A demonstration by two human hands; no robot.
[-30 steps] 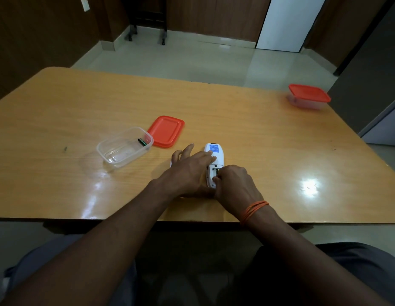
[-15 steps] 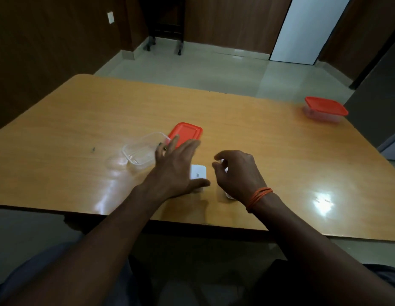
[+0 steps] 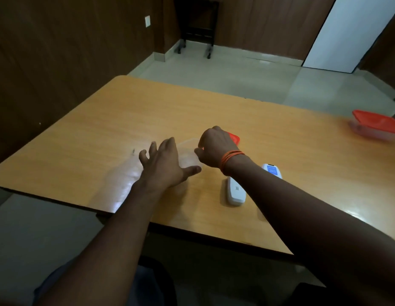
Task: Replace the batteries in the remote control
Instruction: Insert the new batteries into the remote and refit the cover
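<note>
The white remote point(image 3: 272, 171) lies back-up on the wooden table point(image 3: 126, 120), blue label showing, its lower part hidden by my right forearm. Its white battery cover point(image 3: 236, 192) lies loose just left of it. My right hand point(image 3: 216, 149), with an orange band at the wrist, hovers with curled fingers over the clear plastic container point(image 3: 187, 151); what its fingertips hold is hidden. My left hand point(image 3: 165, 164) rests palm down with fingers spread against the container's near left side. No battery is visible.
A red lid point(image 3: 235, 138) peeks out behind my right hand. A closed red-lidded container point(image 3: 375, 124) stands at the table's far right. The table's near edge runs close under my forearms. A dark wheeled stand point(image 3: 195, 25) is by the far wall.
Both hands left the remote and moved left and away to the clear container. The battery cover now lies exposed on the table. The camera turned left.
</note>
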